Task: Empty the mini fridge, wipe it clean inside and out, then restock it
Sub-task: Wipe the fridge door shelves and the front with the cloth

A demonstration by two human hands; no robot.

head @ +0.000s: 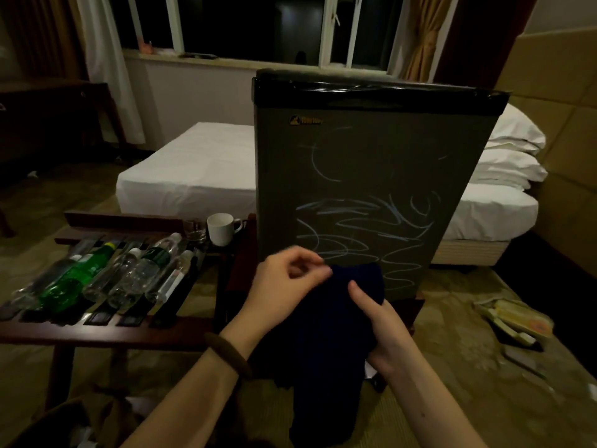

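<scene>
Head view: my left hand (284,286) pinches the top edge of the dark cloth (326,344); my right hand (381,331) grips its side. The mini fridge (355,176) stands shut just beyond, door scribbled with chalk-like marks. Judged step: exterior wipe. Next: press cloth flat to door. The bottles (106,276) lie on the rack (106,334) at left; open floor lies right.

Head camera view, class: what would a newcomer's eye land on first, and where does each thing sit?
First, the dark mini fridge at centre, its closed door covered in pale blue scribbles. Just below it, the left hand and right hand hold a dark blue cloth. On the wooden rack at the left lie several bottles, one bright green bottle among them.
</scene>
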